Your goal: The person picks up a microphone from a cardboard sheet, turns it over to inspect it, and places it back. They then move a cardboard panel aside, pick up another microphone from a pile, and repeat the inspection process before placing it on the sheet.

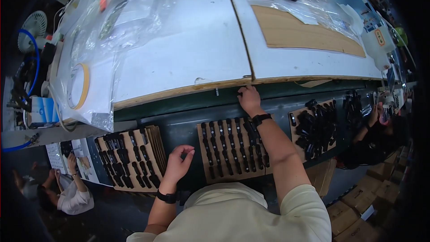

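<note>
My left hand (180, 163) hovers over the dark bench surface, between two cardboard sheets. Its fingers are curled toward the thumb, and no object shows in them. Reaching farther out, my right hand (249, 99) is at the green strip below the white table's front edge, its fingers bent; whatever they hold, if anything, is hidden. Under my right forearm lies a cardboard sheet (208, 174) bearing rows of small black elongated parts (222, 145). Left of my left hand, more such black parts (118, 152) lie on a stack of cardboard sheets (154, 145).
A heap of black parts (313, 125) covers another cardboard sheet at right. The white table (179, 54) beyond carries plastic film, a tape roll (81, 86) and cardboard (300, 31). People sit at left (76, 199) and right (376, 148). Cartons (360, 195) stand at lower right.
</note>
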Tool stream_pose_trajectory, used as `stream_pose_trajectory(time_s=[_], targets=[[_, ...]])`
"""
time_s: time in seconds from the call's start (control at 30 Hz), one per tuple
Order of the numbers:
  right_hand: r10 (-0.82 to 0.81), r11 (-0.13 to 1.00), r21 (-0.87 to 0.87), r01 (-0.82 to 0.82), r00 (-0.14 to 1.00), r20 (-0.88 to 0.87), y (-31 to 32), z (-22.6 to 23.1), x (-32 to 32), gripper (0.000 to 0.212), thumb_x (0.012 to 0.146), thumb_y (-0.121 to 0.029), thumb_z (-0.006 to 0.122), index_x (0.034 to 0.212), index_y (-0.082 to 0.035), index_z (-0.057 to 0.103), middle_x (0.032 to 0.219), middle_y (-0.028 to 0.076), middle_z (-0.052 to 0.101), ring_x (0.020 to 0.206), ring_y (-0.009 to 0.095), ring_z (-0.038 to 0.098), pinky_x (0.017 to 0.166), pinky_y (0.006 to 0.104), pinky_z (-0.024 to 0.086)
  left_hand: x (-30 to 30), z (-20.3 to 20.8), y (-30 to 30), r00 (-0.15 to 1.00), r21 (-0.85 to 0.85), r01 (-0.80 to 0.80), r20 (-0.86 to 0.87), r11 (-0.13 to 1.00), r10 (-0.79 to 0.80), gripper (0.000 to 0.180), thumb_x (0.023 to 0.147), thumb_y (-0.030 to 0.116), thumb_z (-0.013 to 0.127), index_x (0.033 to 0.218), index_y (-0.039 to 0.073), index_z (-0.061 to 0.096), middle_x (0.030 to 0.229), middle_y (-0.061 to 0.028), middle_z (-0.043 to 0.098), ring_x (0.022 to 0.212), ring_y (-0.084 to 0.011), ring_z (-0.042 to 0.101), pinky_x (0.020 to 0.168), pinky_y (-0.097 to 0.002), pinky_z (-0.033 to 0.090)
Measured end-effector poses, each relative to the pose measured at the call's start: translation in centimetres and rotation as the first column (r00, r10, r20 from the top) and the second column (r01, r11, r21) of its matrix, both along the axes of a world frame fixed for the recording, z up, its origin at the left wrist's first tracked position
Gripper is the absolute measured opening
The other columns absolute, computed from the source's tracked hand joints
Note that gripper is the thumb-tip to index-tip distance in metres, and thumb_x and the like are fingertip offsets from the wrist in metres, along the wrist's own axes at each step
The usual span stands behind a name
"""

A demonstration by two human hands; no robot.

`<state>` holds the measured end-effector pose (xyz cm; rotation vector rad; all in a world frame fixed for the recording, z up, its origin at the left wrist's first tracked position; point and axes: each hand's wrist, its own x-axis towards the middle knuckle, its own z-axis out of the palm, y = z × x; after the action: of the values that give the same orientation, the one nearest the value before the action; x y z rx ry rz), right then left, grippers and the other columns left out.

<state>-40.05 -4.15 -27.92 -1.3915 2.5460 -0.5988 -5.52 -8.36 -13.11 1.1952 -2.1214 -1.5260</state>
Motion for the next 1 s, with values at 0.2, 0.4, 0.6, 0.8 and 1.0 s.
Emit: stream_pose_trajectory(time_s=[0.2, 0.4, 0.6, 0.8, 1.0], targets=[[-0.026, 0.998, -0.022, 0.055, 0.747, 0.664, 1.5, 8.8, 5.4, 0.023, 0.081, -0.006, 0.07, 0.101, -0.006, 0.058, 0.089, 0.006, 0.06, 0.085, 0.016, 0.061, 0.075, 0.0273, 0.049, -0.6, 1.9, 0.6, 1.0, 0.039, 0.023, 0.004, 0.999, -0.023, 0.014, 0.088, 0.006, 0.064, 0.101, -0.001, 0.064, 0.093, -0.0086, 0.066, 0.088, -0.0163, 0.063, 0.081, -0.0271, 0.048], [0.319, 0.914, -0.4, 0.074, 0.479, 0.818, 7.7, 18.4, 12.1, 0.028, 0.082, 0.005, 0.068, 0.104, -0.004, 0.053, 0.092, 0.002, 0.059, 0.085, 0.008, 0.057, 0.074, 0.0236, 0.046, -2.5, 5.7, 1.6, 0.976, 0.052, 0.106, -0.197, 0.993, -0.093, 0.016, 0.088, 0.006, 0.064, 0.103, -0.001, 0.063, 0.095, -0.0091, 0.067, 0.091, -0.017, 0.063, 0.082, -0.0286, 0.049], [0.381, 0.891, -0.45, 0.061, 0.439, 0.814, 11.8, 23.3, 16.2, 0.029, 0.081, 0.004, 0.068, 0.105, -0.003, 0.053, 0.093, 0.002, 0.059, 0.085, 0.009, 0.057, 0.074, 0.0231, 0.046, -2.0, 10.0, 3.5, 0.931, 0.106, 0.231, -0.312, 0.967, -0.188, 0.018, 0.086, 0.006, 0.065, 0.103, -0.001, 0.063, 0.095, -0.0099, 0.067, 0.092, -0.0189, 0.063, 0.083, -0.0306, 0.049], [0.383, 0.898, -0.433, 0.082, 0.338, 0.86, 15.4, 26.5, 18.1, 0.033, 0.082, 0.0, 0.07, 0.113, -0.002, 0.059, 0.091, 0.003, 0.061, 0.081, 0.009, 0.057, 0.072, 0.0234, 0.045, -0.3, 12.1, 5.8, 0.839, -0.295, 0.258, -0.405, 0.92, -0.364, 0.024, 0.08, 0.005, 0.071, 0.102, 0.001, 0.063, 0.091, -0.0102, 0.066, 0.086, -0.0205, 0.063, 0.079, -0.0322, 0.048], [0.464, 0.821, -0.57, -0.004, 0.586, 0.664, 17.8, 27.6, 20.1, 0.028, 0.079, -0.001, 0.073, 0.106, -0.002, 0.064, 0.088, 0.005, 0.062, 0.077, 0.012, 0.057, 0.067, 0.0249, 0.045, 1.3, 13.2, 8.1, 0.797, -0.34, 0.267, -0.449, 0.902, -0.405, 0.026, 0.076, 0.004, 0.073, 0.1, 0.002, 0.064, 0.089, -0.0102, 0.066, 0.081, -0.0215, 0.063, 0.077, -0.0324, 0.048]])
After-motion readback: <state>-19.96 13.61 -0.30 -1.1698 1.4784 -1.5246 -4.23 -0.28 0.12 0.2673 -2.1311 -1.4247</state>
